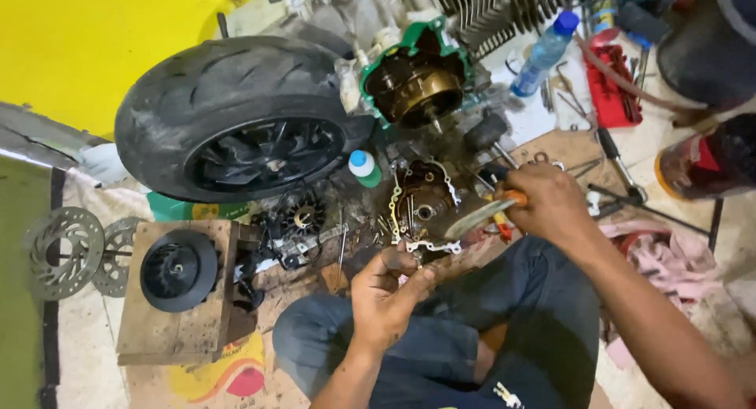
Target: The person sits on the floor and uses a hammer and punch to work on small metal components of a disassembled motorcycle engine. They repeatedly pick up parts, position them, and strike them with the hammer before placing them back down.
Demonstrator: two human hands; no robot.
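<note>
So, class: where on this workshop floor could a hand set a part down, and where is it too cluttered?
Free patches: the wooden block's near edge, in front of the black fan wheel, and the pale floor below the brake discs. Crowded: around the engine cover between left hand and right hand, and the tools by the red tray.

A single head-worn camera looks steeply down (from close range) at the lap and cluttered floor (693, 149)
</note>
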